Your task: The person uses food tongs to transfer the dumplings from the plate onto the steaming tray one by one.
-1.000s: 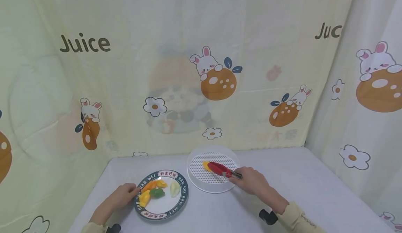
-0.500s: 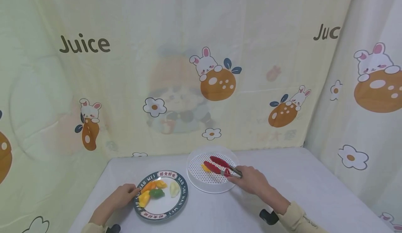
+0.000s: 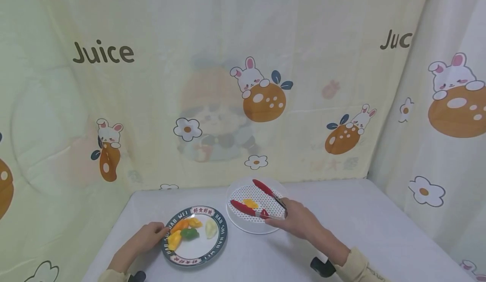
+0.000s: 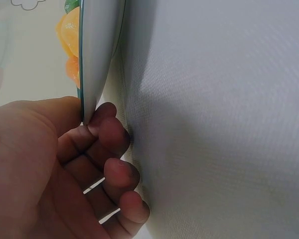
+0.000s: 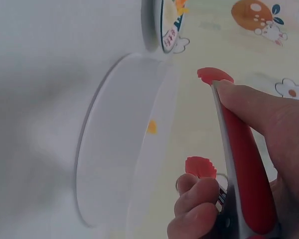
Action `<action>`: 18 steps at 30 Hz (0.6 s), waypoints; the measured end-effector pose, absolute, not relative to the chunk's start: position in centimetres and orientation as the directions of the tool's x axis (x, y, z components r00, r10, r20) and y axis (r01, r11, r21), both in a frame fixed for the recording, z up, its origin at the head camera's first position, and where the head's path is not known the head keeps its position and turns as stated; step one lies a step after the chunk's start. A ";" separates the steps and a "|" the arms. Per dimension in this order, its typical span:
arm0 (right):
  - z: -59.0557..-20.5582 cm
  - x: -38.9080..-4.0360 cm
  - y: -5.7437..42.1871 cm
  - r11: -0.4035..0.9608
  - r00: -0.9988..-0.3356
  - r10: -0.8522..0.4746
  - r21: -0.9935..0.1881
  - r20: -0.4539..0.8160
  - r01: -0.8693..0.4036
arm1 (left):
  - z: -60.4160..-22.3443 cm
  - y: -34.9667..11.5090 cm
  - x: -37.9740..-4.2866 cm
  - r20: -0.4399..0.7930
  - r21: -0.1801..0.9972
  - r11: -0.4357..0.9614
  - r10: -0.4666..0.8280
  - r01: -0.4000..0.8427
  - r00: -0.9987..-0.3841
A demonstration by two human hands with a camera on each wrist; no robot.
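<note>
My left hand [image 3: 148, 236] pinches the left rim of a round plate [image 3: 221, 239] with a dark patterned border, thumb above and fingers below in the left wrist view. On the plate lie yellow and orange pepper-like pieces [image 3: 175, 240], a green one [image 3: 190, 234] and a pale one [image 3: 211, 229]. My right hand [image 3: 300, 220] grips red-tipped metal tongs [image 3: 247, 208], their arms spread wide over a white perforated basket [image 3: 243, 227]. A yellow piece [image 3: 250, 203] lies in the basket between the tong tips, apart from them; the right wrist view shows it faintly through the basket's wall.
Both plate and basket stand on a table with a white cloth [image 3: 341, 214], the basket to the right and farther back. A printed curtain [image 3: 159, 104] hangs right behind the table and along both sides.
The tongs first lay closed over the yellow piece; their arms have since spread apart and the piece shows free between them. My left hand and the plate have stayed put.
</note>
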State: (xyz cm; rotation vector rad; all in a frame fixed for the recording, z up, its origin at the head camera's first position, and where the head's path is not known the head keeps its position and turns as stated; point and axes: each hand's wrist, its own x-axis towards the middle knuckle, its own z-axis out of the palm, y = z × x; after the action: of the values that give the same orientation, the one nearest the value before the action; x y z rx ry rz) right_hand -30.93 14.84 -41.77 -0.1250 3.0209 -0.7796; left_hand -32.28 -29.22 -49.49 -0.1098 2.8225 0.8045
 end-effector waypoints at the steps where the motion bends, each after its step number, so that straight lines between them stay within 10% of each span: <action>1: -41.8 -30.8 14.5 0.871 -0.996 -0.084 -0.485 0.000 -0.074 | -49.5 -29.2 -32.2 -0.215 0.515 0.848 -0.015 -0.126 -0.977; 18: -42.9 -27.8 9.6 0.825 -0.958 -0.285 -0.516 -0.029 -0.229 | -49.5 -29.5 -32.3 -0.221 0.522 0.845 0.004 -0.115 -0.975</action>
State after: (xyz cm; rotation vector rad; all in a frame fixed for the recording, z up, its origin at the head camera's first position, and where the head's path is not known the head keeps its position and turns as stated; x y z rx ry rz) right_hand -27.81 9.55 -42.89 -0.4097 2.9003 -0.8003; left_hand -32.32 -29.47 -49.49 -0.0860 2.8094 0.8149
